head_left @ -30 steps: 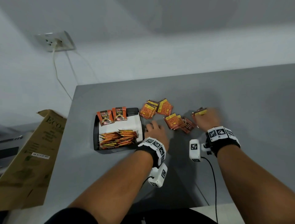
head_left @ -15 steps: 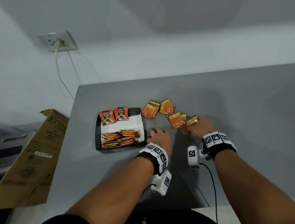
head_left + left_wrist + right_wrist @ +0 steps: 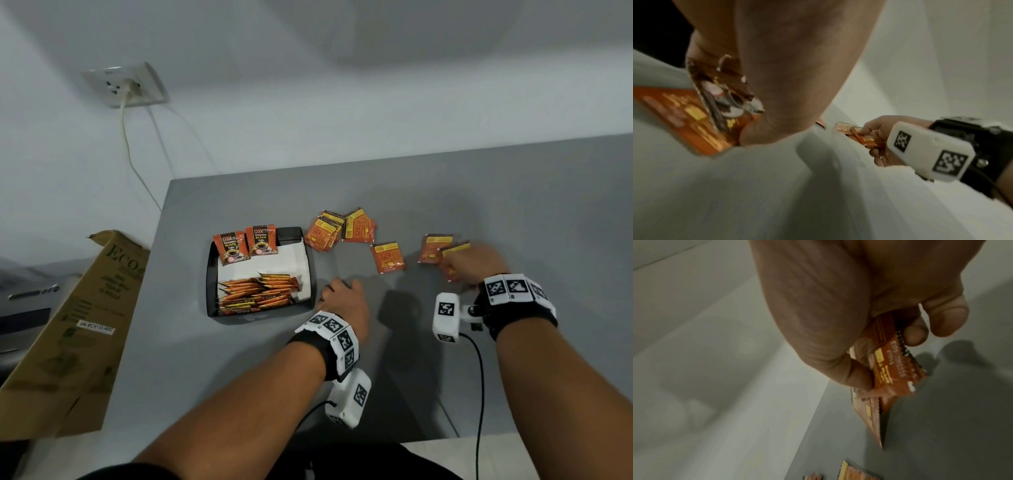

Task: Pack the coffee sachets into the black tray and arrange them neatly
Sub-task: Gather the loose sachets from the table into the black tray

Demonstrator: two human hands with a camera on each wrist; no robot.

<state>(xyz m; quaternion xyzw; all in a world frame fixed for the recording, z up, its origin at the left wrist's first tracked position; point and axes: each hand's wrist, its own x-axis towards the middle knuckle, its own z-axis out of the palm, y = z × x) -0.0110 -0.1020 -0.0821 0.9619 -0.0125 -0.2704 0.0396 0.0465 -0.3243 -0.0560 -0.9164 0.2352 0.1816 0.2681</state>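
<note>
The black tray (image 3: pixel 209 284) sits left of centre on the grey table, lined with white paper. Two coffee sachets (image 3: pixel 245 245) stand against its back wall, and a row of sachets (image 3: pixel 257 291) stands on edge at its front. My left hand (image 3: pixel 342 296) rests on the table just right of the tray; the left wrist view shows a few sachets (image 3: pixel 723 91) under its curled fingers. Farther right, my right hand (image 3: pixel 462 265) pinches a few sachets (image 3: pixel 888 369) between thumb and fingers just above the table. Loose sachets (image 3: pixel 342 228) lie behind the hands, one sachet (image 3: pixel 388 257) alone.
A cardboard box (image 3: pixel 68 325) leans off the table's left edge, beside a grey device (image 3: pixel 27 301). A wall socket (image 3: pixel 126 85) with a hanging cable is at the back left. Bare grey table (image 3: pixel 496 192) stretches to the right and behind.
My right hand reached left into the middle pile, then drew back to the right holding sachets. That pile is now spread into single sachets. My left hand has stayed beside the tray.
</note>
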